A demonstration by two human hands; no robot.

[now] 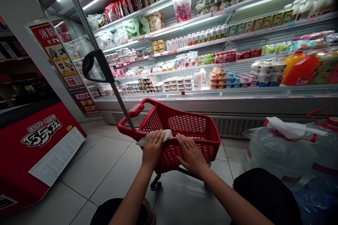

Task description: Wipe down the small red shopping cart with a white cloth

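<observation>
A red plastic shopping cart (194,121) with a mesh basket stands in front of me, and its basket shows nothing inside. My left hand (154,145) presses a white cloth or tissue (167,134) onto the near rim, its fingers held together over it. On the same rim, just to the right, my right hand (190,153) rests with fingers stretched out and holds nothing. A long metal pole with a black handle (99,66) rises from the cart's left side.
Behind the cart runs a lit refrigerated shelf (182,95) full of dairy and drinks. A red freezer (37,147) stands at the left. Large wrapped water bottles (280,147) are at the right, beside my knee. Grey floor tiles (113,168) lie below.
</observation>
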